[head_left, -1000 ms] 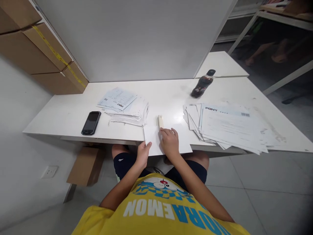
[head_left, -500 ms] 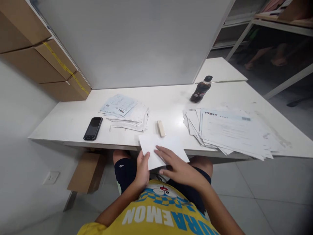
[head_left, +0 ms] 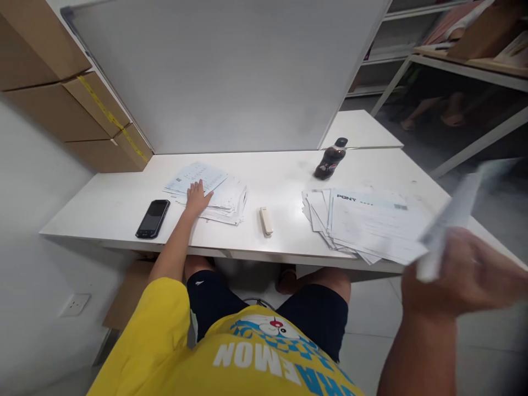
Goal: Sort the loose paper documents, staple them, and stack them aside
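Observation:
My left hand (head_left: pixel 197 198) lies with spread fingers on the left pile of papers (head_left: pixel 223 201), over its bluish top sheets. Out at the right, my right hand (head_left: pixel 457 269) is closed on a folded white paper (head_left: pixel 449 220), both smeared by motion. Beneath and beside that paper is the right pile of papers (head_left: pixel 371 225), with "PONY" printed on its top sheet. Between the two piles a cream stapler (head_left: pixel 266 221) rests on the white table (head_left: pixel 280 181).
A black phone (head_left: pixel 153 219) lies left of the left pile. A dark drink bottle (head_left: pixel 330 159) stands at the back right. Cardboard boxes (head_left: pixel 99 121) are stacked at the far left. A whiteboard (head_left: pixel 231 77) rises behind the table, and a person's legs show at the upper right.
My left hand has let go of the white paper and moved up and left onto the left pile. My right hand has swung far right, carrying white paper away from my lap.

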`<state>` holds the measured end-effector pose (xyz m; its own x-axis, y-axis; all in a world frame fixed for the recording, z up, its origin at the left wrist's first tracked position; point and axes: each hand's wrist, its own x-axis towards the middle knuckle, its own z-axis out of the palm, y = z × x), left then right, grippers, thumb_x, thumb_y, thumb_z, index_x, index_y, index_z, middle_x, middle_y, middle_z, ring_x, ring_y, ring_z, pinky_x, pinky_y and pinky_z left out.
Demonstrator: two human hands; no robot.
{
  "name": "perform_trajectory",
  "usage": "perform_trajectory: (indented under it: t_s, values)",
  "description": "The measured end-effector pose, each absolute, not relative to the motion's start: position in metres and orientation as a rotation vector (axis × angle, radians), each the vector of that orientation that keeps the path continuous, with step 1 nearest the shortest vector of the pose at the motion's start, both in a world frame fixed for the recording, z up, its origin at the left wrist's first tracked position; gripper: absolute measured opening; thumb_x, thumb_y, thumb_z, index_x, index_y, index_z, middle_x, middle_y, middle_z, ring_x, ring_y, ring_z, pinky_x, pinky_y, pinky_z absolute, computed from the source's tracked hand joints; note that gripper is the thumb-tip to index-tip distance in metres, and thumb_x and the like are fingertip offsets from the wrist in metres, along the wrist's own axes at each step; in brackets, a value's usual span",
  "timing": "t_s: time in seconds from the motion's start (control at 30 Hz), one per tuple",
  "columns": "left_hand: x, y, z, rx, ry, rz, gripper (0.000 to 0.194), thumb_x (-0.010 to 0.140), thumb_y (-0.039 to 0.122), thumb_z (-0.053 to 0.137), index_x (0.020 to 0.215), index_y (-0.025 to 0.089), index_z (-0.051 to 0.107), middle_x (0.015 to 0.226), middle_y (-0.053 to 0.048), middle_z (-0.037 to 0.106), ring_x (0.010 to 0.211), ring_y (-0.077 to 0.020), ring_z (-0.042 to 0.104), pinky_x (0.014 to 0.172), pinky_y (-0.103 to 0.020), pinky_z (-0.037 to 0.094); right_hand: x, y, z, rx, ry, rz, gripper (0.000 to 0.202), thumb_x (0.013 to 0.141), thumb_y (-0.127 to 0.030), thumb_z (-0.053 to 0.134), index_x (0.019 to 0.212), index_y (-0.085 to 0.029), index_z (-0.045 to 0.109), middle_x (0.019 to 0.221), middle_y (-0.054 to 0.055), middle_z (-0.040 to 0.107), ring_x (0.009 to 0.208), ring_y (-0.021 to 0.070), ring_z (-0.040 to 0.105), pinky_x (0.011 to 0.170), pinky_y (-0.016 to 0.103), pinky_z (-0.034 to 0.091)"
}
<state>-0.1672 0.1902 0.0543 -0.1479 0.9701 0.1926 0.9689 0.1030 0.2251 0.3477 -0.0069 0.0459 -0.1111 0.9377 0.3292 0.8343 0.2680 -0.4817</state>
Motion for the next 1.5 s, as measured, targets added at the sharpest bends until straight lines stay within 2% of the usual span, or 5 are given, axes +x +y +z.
perform_trajectory:
  t_s: [0.4,0.63,0.8,0.97,1.5]
  values:
    - [-0.163,0.121,0.025,2.521,1.976,0.509,0.043,0.093,0.022,0.042,0.13,0.005,0.056,0.137,-0.023,0.055,0.133,-0.0316,0.049,0.111,-0.05,0.035,0.329,0.031,0.021,-1.603,-1.555,0.094,0.052,0.087,-0.06,0.046,0.109,-0.017,0.067,0.121,0.018,0.065,0.117,0.0329,0.055,0.101,0.051,0.041]
    - [-0.151,0.048,0.028,2.635,1.699,0.651,0.057,0.084,0.002,0.033,0.134,0.016,0.055,0.137,-0.011,0.059,0.137,-0.0243,0.045,0.113,-0.048,0.036,0.212,-0.007,0.025,-1.373,-1.161,1.036,0.045,0.081,-0.063,0.056,0.067,-0.021,0.067,0.066,0.005,0.066,0.064,0.0199,0.058,0.064,0.035,0.049]
    - [-0.135,-0.016,0.024,2.617,1.447,0.995,0.039,0.093,0.013,0.042,0.124,0.023,0.063,0.123,-0.009,0.068,0.127,-0.0214,0.056,0.114,-0.046,0.035,0.153,-0.019,0.008,-1.0,-0.954,1.843,0.051,0.079,-0.067,0.06,0.095,-0.02,0.071,0.087,0.01,0.073,0.073,0.0223,0.066,0.066,0.036,0.053]
    - [-0.131,-0.046,0.024,2.388,1.334,0.783,0.022,0.092,0.029,0.057,0.108,0.033,0.072,0.109,-0.005,0.075,0.117,-0.0225,0.064,0.11,-0.043,0.041,0.141,-0.014,0.019,-0.895,-0.766,1.93,0.05,0.081,-0.063,0.061,0.113,-0.025,0.066,0.115,0.009,0.071,0.103,0.0278,0.067,0.082,0.042,0.056]
    - [-0.118,-0.052,-0.007,2.589,1.744,0.882,0.069,0.083,-0.002,0.035,0.145,0.026,0.044,0.153,-0.009,0.039,0.149,-0.0288,0.017,0.116,-0.057,0.03,0.123,-0.01,0.02,-0.885,-0.676,1.917,0.04,0.074,-0.045,0.075,0.108,-0.024,0.07,0.112,0.006,0.073,0.101,0.0262,0.067,0.085,0.04,0.056]
